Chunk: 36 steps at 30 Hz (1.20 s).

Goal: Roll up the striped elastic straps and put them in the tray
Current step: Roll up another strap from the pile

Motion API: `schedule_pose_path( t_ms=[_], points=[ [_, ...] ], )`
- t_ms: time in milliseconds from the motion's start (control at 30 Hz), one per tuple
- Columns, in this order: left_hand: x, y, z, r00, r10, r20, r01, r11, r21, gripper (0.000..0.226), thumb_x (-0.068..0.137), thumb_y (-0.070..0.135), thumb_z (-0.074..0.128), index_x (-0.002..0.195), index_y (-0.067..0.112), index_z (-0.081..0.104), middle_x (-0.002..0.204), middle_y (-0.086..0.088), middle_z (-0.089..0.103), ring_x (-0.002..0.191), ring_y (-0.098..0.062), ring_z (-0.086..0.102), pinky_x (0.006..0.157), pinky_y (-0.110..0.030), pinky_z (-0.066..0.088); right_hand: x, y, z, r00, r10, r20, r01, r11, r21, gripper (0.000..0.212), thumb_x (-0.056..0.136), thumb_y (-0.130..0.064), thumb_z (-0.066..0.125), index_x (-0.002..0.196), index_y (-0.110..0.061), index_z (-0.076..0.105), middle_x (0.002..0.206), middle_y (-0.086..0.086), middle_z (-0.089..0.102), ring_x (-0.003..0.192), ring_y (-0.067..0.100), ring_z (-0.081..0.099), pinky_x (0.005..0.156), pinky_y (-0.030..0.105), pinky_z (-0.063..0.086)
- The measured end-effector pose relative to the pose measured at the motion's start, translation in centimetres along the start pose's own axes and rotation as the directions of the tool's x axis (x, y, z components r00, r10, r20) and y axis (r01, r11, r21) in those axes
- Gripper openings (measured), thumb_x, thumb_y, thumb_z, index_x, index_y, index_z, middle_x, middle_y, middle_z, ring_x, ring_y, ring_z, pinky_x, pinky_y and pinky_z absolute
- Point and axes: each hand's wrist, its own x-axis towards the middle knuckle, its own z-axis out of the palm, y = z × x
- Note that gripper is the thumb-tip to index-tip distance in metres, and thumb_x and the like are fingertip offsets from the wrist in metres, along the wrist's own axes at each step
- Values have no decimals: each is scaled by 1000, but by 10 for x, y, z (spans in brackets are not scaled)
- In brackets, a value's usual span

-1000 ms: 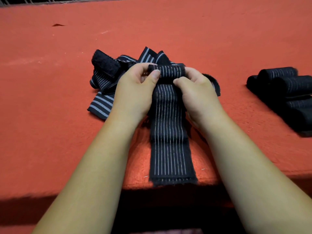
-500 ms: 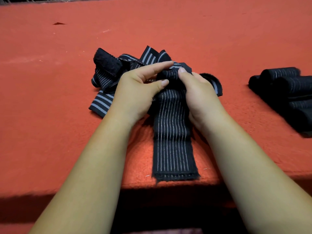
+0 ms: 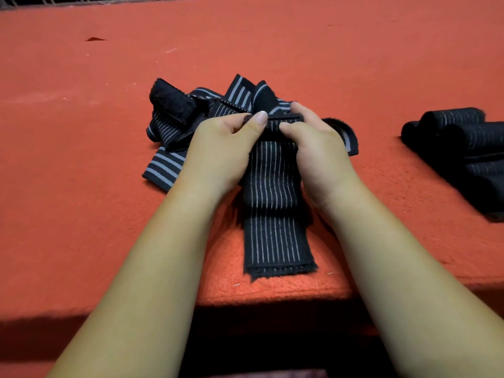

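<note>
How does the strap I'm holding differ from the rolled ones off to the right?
The held strap is rolled only at its far end, the rest lying flat on the table; the rolls on the right are fully wound cylinders. The left hand and right hand grip the held strap; the rolls lie untouched. It is one piece; they are several packed together. Both are black with thin pale stripes.
</note>
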Motion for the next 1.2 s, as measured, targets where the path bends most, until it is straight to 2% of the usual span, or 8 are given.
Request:
schedule_pose_path(
  t_ms=[67,133,400,567,733,833,1000,1200],
  points=[
    [3,-2,0,999,20,-50,-21,1000,-23,18,107,27,68,115,21,82,102,10,83,101,-10,78,95,-38,61,1,-2,2,1000,-2,7,3,992,-126,37,107,-37,52,124,-9,68,125,-6,76,113,6,68,115,45,49],
    [4,-3,0,997,27,-76,-30,998,-49,22,104,20,72,125,21,79,107,13,83,105,-4,77,98,-31,60,1,-2,2,1000,14,24,-9,980,-200,55,103,-60,41,127,-22,73,128,-6,76,121,12,68,115,50,47],
    [8,-10,3,1000,-23,-11,20,973,-228,57,99,4,75,152,13,58,127,1,79,118,-11,75,100,-31,59,4,7,-1,1000,6,-18,-10,977,-214,54,100,-59,40,120,-24,75,116,-5,80,113,19,74,107,54,54],
    [4,-8,3,998,-61,23,65,973,-223,20,101,10,73,120,13,79,107,-6,83,103,-24,80,86,-35,61,7,12,-1,992,-96,-79,84,987,-141,31,100,-42,50,119,-32,72,119,-7,78,116,17,72,107,53,55],
    [1,-3,4,993,-115,25,118,971,-208,17,105,21,68,115,16,81,103,-6,83,87,-19,77,68,-30,55,6,13,-6,988,-141,-65,138,989,-46,26,103,-21,54,120,-29,73,119,4,76,113,30,72,103,58,58],
    [0,0,3,986,-159,50,165,973,-159,38,106,47,64,110,13,80,93,-19,74,78,-26,63,66,-38,46,6,12,-9,986,-161,-35,159,985,-65,30,106,-11,54,122,-28,72,119,2,76,107,21,73,100,51,59],
    [2,3,4,982,-182,-47,184,981,56,59,107,64,51,78,17,71,59,10,60,53,-10,54,57,-30,40,5,10,-7,979,-205,4,203,965,-169,36,104,-8,53,128,-29,69,125,-4,74,116,16,70,108,49,55],
    [3,-4,3,988,-139,-64,132,986,-101,43,108,45,58,98,12,84,89,-10,82,84,-23,77,81,-43,58,5,12,-1,989,-140,38,145,961,-235,44,104,-33,53,147,-30,62,143,-13,68,134,4,61,120,43,45]
  ],
)
